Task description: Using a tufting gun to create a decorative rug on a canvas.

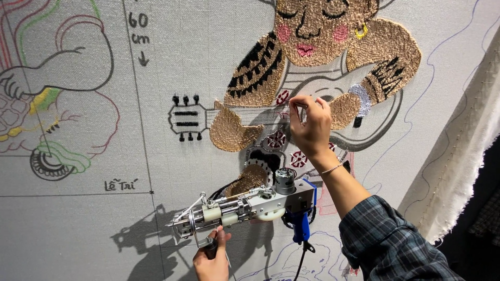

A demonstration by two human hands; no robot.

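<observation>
The right hand (311,127) has its fingers (302,105) pinched together against the cloth (156,171), at the tufted guitar (312,86). The left hand (212,260) grips the front handle of the tufting gun (250,205), fingers wrapped round it, held sideways below the right wrist, near the cloth.

A silver metal tufting gun with a blue plastic handle (250,205) is held level, low in the scene, its needle end pointing left and its black cord hanging below. Behind it stands a grey stretched backing cloth (156,156), upright, with drawn outlines and a part-tufted tan figure with a guitar at upper right.
</observation>
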